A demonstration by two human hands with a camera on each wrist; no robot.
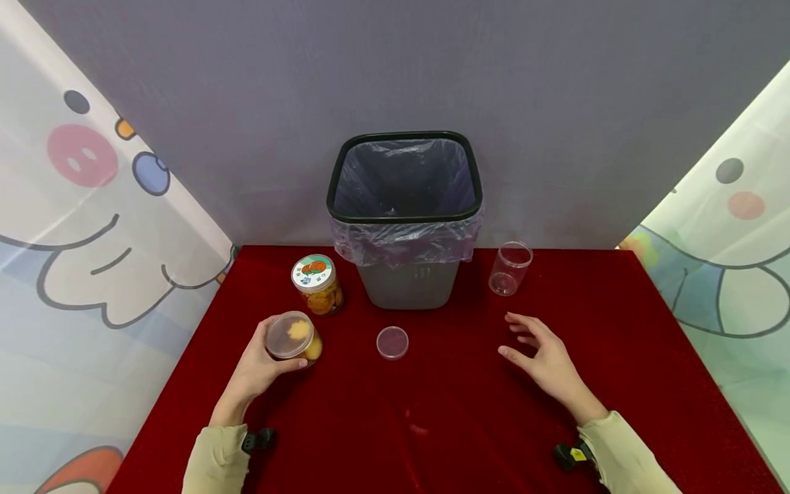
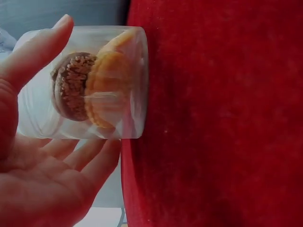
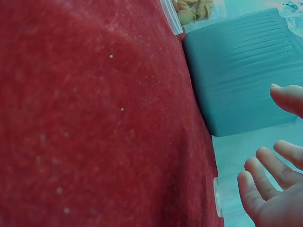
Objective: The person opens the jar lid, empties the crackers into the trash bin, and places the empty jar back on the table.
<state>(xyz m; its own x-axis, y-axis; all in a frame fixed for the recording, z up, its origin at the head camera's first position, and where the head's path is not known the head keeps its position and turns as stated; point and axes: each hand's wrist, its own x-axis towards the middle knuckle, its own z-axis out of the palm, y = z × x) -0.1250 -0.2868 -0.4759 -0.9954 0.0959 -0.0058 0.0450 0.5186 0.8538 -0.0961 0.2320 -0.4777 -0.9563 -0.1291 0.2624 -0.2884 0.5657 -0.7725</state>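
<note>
My left hand (image 1: 254, 370) grips a clear round jar (image 1: 314, 348) with a translucent lid, thumb along one side and fingers round the other. Inside the jar, the left wrist view shows a nut-speckled chocolate cookie (image 2: 75, 87) and pale golden cookies (image 2: 110, 85). The jar's base is close to the red cloth. Over the right part of the table, my right hand (image 1: 549, 363) holds nothing, its fingers loosely bent and the thumb apart. Beyond it stands an uncovered clear jar (image 1: 511, 269) with nothing in it. A loose round lid (image 1: 392, 342) lies between the hands.
A grey trash bin (image 1: 407, 285) with a black rim and a clear liner bag stands at the back middle. Left of it is another cookie jar (image 1: 324, 298) with a printed label on its lid. Red cloth (image 1: 457, 418) covers the table, and a grey wall rises behind.
</note>
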